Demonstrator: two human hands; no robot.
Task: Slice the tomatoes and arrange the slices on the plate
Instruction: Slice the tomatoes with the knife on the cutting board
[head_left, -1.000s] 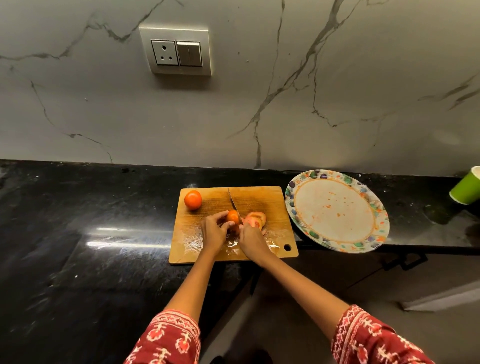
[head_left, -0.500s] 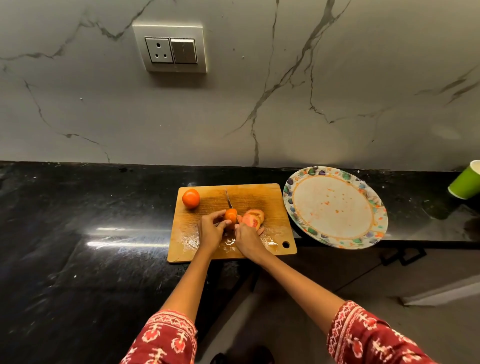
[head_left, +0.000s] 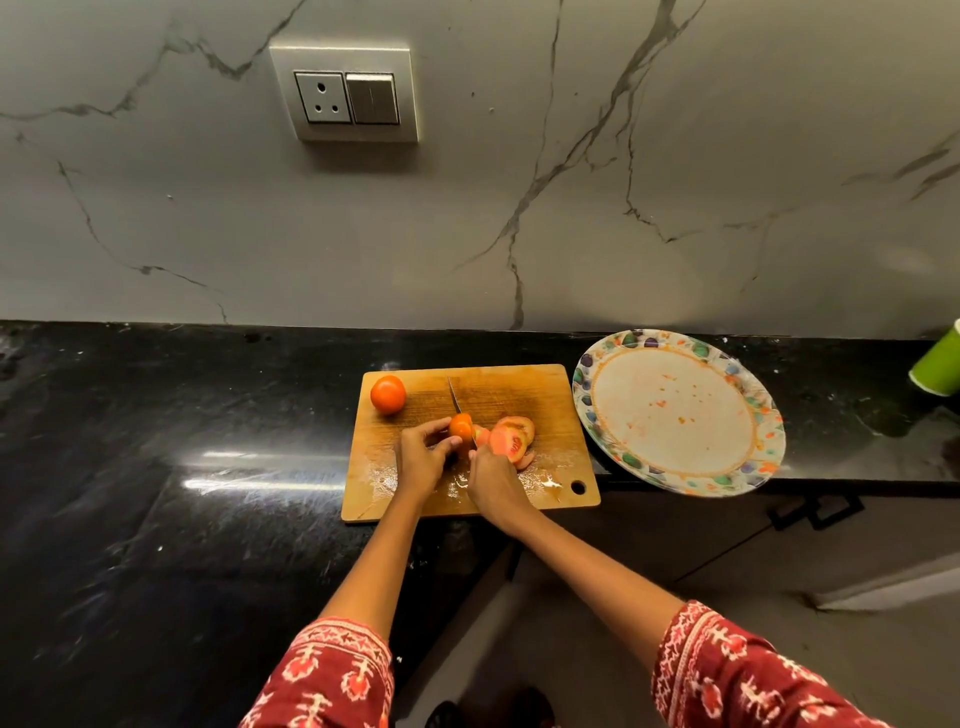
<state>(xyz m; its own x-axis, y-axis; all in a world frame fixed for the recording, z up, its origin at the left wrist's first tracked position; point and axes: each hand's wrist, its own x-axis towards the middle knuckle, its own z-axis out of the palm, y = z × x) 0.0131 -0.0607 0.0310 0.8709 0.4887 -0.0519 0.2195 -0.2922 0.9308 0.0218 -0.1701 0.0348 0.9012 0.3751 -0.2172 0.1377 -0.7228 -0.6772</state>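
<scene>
One tomato (head_left: 387, 394) whole, far left on board (head_left: 550, 395). Left hand (head_left: 422, 457) fingers pinch half-cut tomato (head_left: 461, 427); right hand (head_left: 493, 480) grips knife (head_left: 455, 395), mid-cut. Few slices (head_left: 511, 439) on board just right of blade. Plate (head_left: 675, 483) right, holds no slices; arranging not begun.

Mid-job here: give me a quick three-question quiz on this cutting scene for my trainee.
1. True or false: cut slices already lie on the plate.
2. Which hand has its grip on the knife? A) left B) right
3. Fill in: the whole tomato sits at the far-left corner of the ____.

Key:
1. False; the slices lie on the cutting board.
2. B; the right hand grips it while the left hand steadies the tomato piece.
3. Cutting board.
</scene>
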